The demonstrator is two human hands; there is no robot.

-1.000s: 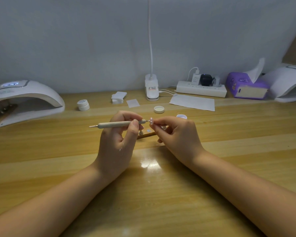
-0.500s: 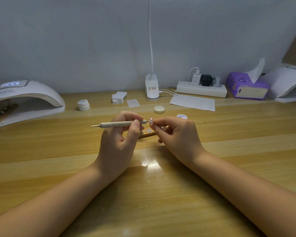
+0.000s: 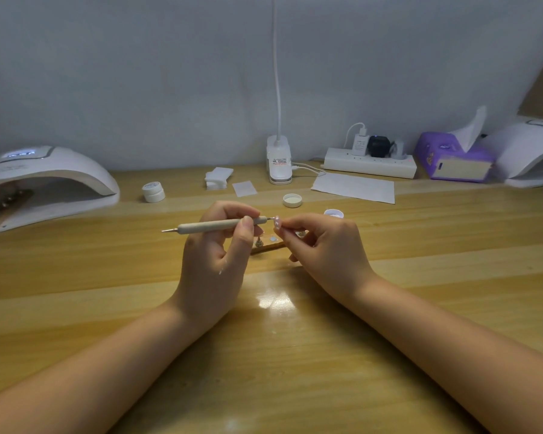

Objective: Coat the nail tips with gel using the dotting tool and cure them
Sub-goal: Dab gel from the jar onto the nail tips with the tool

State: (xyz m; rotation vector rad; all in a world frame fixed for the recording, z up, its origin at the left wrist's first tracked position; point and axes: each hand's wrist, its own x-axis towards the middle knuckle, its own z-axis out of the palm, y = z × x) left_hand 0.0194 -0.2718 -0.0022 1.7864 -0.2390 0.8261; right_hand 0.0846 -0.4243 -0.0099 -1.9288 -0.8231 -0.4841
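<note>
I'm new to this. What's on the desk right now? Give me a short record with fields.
left hand: grips the dotting tool, its tip at the nail tip
right hand: pinches the nail tip
open gel pot: behind the right hand
loose lid: on the table
closed jar: beside the left curing lamp
second lamp: far right

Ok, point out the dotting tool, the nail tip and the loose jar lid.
dotting tool (image 3: 215, 226), head view, middle of its handle.
nail tip (image 3: 277, 223), head view, its face.
jar lid (image 3: 292, 200), head view, its inside.
</note>
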